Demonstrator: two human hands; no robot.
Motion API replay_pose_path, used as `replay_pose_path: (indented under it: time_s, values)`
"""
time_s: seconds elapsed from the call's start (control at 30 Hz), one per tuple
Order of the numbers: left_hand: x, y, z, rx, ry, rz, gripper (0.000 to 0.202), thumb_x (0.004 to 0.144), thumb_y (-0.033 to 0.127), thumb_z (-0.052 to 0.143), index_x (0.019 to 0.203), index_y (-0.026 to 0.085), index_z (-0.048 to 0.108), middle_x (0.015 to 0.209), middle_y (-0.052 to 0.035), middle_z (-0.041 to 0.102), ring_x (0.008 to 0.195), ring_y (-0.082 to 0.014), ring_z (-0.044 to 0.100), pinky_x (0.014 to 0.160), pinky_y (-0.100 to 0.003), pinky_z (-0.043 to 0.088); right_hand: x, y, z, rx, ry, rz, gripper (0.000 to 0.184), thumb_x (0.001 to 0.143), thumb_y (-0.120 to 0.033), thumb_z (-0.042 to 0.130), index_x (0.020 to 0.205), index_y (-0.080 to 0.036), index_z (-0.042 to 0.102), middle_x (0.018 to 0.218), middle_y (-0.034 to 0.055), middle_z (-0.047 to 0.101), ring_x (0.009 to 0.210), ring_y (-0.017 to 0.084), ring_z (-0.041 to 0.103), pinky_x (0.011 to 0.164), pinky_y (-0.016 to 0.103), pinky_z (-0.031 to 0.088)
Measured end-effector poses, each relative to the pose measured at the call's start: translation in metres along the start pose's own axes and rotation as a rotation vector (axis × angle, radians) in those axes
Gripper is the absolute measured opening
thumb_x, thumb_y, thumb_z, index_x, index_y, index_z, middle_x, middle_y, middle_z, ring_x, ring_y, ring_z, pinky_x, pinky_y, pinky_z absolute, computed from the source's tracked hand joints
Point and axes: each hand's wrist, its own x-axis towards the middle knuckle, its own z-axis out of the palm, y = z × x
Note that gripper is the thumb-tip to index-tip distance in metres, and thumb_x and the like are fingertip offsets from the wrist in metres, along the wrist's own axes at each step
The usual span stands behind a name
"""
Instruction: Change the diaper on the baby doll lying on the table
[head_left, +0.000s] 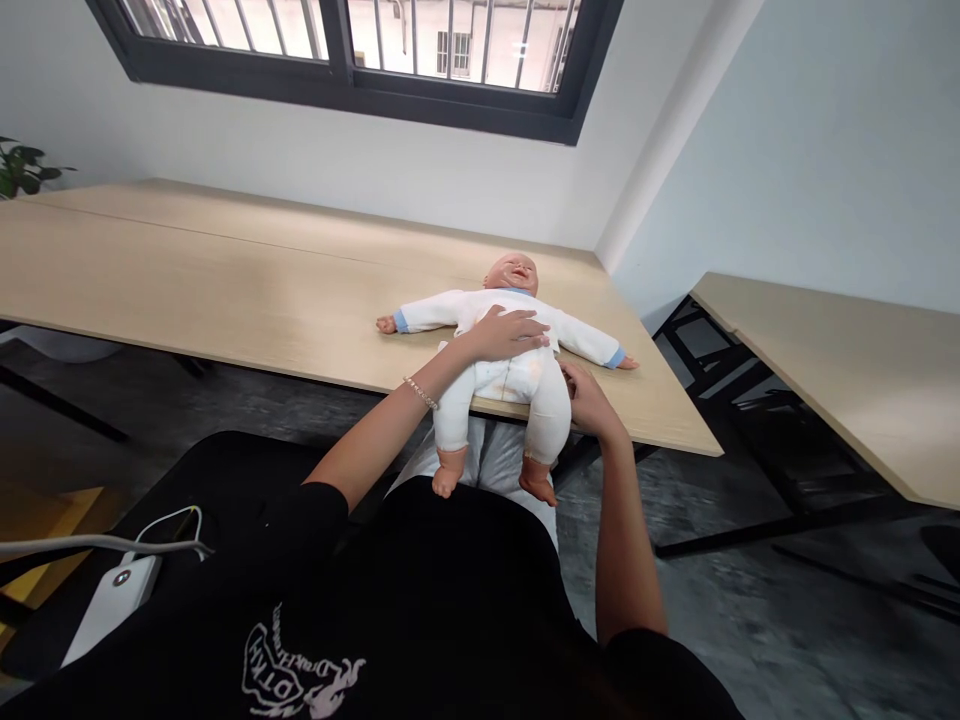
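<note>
Baby doll (pixel 517 385) is laid on its back on a pale wood-veneer table (pixel 225 270), head pointed away from the wearer, arms spread out sideways. Doll's legs (pixel 455 410) are hung over the near table edge, bare feet past it. White onesie (pixel 517 375) is worn by the doll, with blue cuffs and collar, and yellowish stains are seen across the belly.

Left hand (pixel 504 335) is placed flat on the doll's chest, palm down, fingers extended toward the image right; it is held open, with nothing gripped. Beaded metal bracelet (pixel 421 393) is worn on that wrist. Right hand (pixel 589 400) is kept at the doll's side near the waist, on the image-right side, with the fingers curled against the onesie; whether the cloth is actually gripped cannot be told from this view. Hands are set apart, with the doll's torso partly between them.

Black T-shirt (pixel 450 600) with white print (pixel 300 665) is seen on the person's body, sleeves ending above the elbows. Barred dark-framed window (pixel 345 60) is set in the wall behind the table. Potted plant (pixel 21 168) is seen at far left. Second table (pixel 817 380) with a black metal frame stands apart at right. White power bank (pixel 112 605) with a cable (pixel 97 543) is seen at lower left, above a grey floor (pixel 720 560).
</note>
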Motion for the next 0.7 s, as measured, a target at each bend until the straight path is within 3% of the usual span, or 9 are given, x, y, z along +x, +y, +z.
replay_pose_path:
  time_s: [0.07, 0.17, 0.27, 0.37, 0.53, 0.7]
  values:
    - [0.000, -0.001, 0.000, -0.015, -0.006, 0.002, 0.046, 0.108, 0.050, 0.026, 0.131, 0.036, 0.063, 0.158, 0.0055, 0.047, 0.153, -0.0229, 0.030, 0.121, -0.055, 0.018, -0.008, -0.001, -0.003, -0.040, 0.011, -0.006, 0.053, 0.075, -0.039, 0.062, 0.123, -0.017, 0.064, 0.124, 0.0133, 0.067, 0.112, 0.034, 0.059, 0.100, 0.050, 0.046]
    - [0.000, -0.002, 0.001, -0.026, -0.009, -0.003, 0.047, 0.107, 0.051, 0.026, 0.131, 0.036, 0.063, 0.158, 0.0050, 0.047, 0.153, -0.0233, 0.030, 0.122, -0.056, 0.017, -0.013, 0.002, -0.004, -0.082, 0.056, 0.029, 0.049, 0.078, -0.037, 0.056, 0.122, -0.017, 0.066, 0.118, 0.0126, 0.069, 0.107, 0.031, 0.060, 0.099, 0.048, 0.048]
    - [0.000, -0.001, 0.000, -0.028, -0.010, -0.010, 0.048, 0.107, 0.052, 0.026, 0.133, 0.036, 0.063, 0.158, 0.0043, 0.047, 0.153, -0.0232, 0.030, 0.122, -0.055, 0.016, -0.004, 0.008, -0.001, -0.228, 0.101, 0.116, 0.045, 0.081, -0.035, 0.056, 0.121, -0.016, 0.067, 0.119, 0.0161, 0.067, 0.113, 0.034, 0.058, 0.104, 0.051, 0.045]
    - [-0.001, -0.001, 0.000, -0.030, -0.003, -0.010, 0.048, 0.107, 0.052, 0.026, 0.133, 0.036, 0.063, 0.158, 0.0039, 0.047, 0.153, -0.0235, 0.030, 0.122, -0.055, 0.016, 0.016, 0.014, 0.001, -0.328, 0.024, 0.112, 0.048, 0.082, -0.031, 0.060, 0.127, -0.015, 0.065, 0.134, 0.0188, 0.062, 0.128, 0.038, 0.051, 0.113, 0.055, 0.037]
    - [-0.004, -0.003, 0.001, -0.091, 0.056, 0.007, 0.044, 0.107, 0.050, 0.031, 0.129, 0.034, 0.065, 0.152, 0.0040, 0.054, 0.150, -0.0226, 0.036, 0.122, -0.054, 0.018, 0.045, 0.016, 0.001, -0.105, -0.187, -0.035, 0.050, 0.084, -0.036, 0.060, 0.131, -0.020, 0.063, 0.147, 0.0117, 0.056, 0.138, 0.034, 0.048, 0.121, 0.053, 0.032]
    - [-0.010, -0.007, 0.004, -0.159, 0.131, -0.004, 0.044, 0.107, 0.049, 0.032, 0.130, 0.033, 0.066, 0.153, 0.0038, 0.053, 0.149, -0.0221, 0.037, 0.123, -0.052, 0.018, 0.048, 0.008, 0.005, 0.173, -0.156, 0.005, 0.055, 0.079, -0.044, 0.067, 0.129, -0.020, 0.061, 0.144, 0.0122, 0.058, 0.135, 0.032, 0.052, 0.120, 0.050, 0.037]
